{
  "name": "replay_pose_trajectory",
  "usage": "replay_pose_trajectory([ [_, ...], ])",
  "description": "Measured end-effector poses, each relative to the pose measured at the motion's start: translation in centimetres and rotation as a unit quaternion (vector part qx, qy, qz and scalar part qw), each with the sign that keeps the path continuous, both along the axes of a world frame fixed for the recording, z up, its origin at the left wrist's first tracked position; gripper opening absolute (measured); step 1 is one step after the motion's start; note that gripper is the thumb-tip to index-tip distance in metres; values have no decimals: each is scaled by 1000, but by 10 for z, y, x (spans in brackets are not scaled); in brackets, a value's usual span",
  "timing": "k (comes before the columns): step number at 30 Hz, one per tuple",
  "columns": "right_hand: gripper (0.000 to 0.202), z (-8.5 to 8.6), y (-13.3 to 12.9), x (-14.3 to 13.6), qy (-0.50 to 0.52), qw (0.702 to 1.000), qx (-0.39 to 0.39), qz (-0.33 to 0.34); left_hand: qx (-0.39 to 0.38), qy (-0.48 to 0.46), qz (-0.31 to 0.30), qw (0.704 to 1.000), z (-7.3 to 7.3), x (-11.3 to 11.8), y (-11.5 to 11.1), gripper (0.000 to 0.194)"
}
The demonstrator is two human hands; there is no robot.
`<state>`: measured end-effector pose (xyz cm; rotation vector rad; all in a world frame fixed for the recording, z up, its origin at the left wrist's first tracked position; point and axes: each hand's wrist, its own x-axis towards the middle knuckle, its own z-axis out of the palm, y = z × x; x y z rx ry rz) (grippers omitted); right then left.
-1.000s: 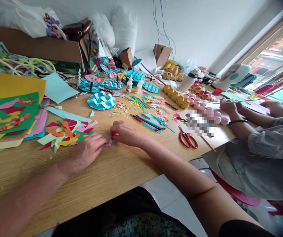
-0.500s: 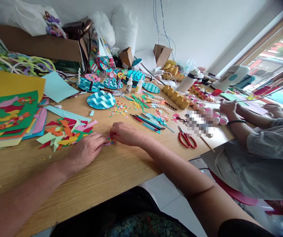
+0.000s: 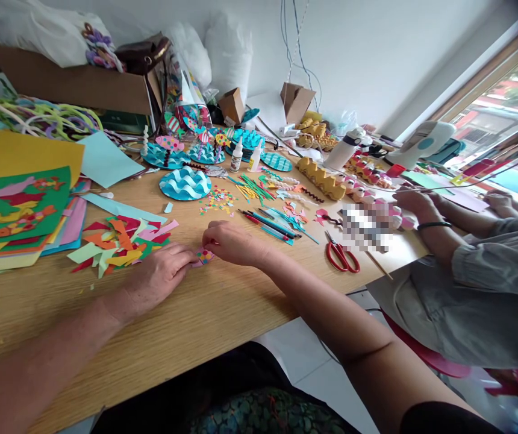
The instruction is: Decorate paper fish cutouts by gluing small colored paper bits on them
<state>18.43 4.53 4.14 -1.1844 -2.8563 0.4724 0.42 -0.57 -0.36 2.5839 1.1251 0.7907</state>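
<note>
A small pink paper fish (image 3: 205,258) with coloured dots lies on the table in front of me. My left hand (image 3: 162,271) presses its left end down, fingers together. Just above its right side, my right hand (image 3: 236,244) is closed in a pinch; whatever sits between the fingertips is too small to make out. Beyond the hands lie tiny coloured paper dots (image 3: 217,200). To the left is a heap of cut paper scraps (image 3: 123,241). Behind the dots rests a blue disc with white wavy strips (image 3: 185,184).
Pencils (image 3: 265,226) and red-handled scissors (image 3: 343,256) lie to the right. Two glue bottles (image 3: 237,155) stand farther back. Stacked coloured paper (image 3: 24,150) is at the left. Another person's hands (image 3: 415,202) are at the table's right side.
My right hand has lifted slightly off the fish, so more of its dotted surface shows. My left hand stays in place. The other person's hand has shifted a little left.
</note>
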Motion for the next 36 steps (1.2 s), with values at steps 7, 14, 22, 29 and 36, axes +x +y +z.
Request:
replay_pose_trajectory([
  [7, 23, 0, -1, -2, -17, 1000, -15, 4, 0, 16, -4, 1000, 2, -1, 0, 30],
  [14, 24, 2, -3, -3, -21, 1000, -13, 11, -4, 4, 2, 1000, 0, 0, -1, 31],
  [22, 23, 3, -1, -4, -31, 999, -28, -12, -5, 14, -1, 1000, 5, 1, -1, 33],
  [29, 22, 1, -1, -2, -16, 1000, -4, -7, -6, 9, 2, 1000, 3, 1, -1, 32],
  [36, 19, 22, 18, 23, 68, 991, 80, -87, -26, -8, 4, 1000, 1, -3, 0, 29],
])
